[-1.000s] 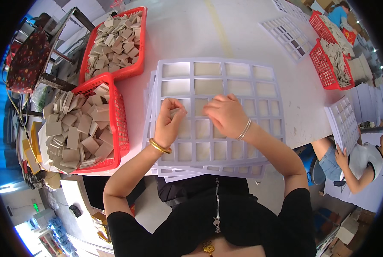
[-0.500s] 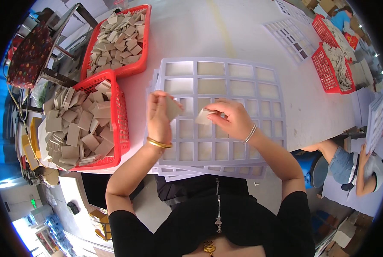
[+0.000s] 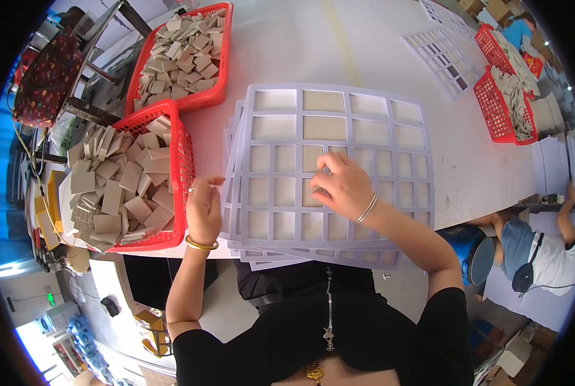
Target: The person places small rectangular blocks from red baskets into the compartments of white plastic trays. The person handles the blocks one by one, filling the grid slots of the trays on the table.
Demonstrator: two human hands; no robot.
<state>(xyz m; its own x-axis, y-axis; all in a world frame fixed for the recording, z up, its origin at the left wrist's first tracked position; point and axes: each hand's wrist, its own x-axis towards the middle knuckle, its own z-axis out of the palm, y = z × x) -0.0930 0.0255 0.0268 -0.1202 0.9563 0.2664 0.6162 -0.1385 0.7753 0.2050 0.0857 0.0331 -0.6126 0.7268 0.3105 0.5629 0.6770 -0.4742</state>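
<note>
A lavender grid frame [image 3: 339,138] lies on top of a stack of like frames, and most of its cells hold beige tiles. My right hand [image 3: 344,186] rests on the middle of the frame. Its fingers are curled down on a beige tile [image 3: 326,168] in a cell. My left hand [image 3: 204,207] hovers at the stack's left edge with its fingers apart and nothing in them. It is right beside the near red basket [image 3: 182,168], which is full of loose beige square tiles [image 3: 117,193].
A second red basket [image 3: 222,77] of tiles stands behind the first. At the far right are two more red baskets [image 3: 493,106] and another grid frame [image 3: 443,55]. A seated person [image 3: 538,254] works at the table's right edge. Shelving and clutter lie to the left.
My left hand has swung from over the grid to its left edge, and the tile it held up is gone. My right hand has come down onto the middle cells.
</note>
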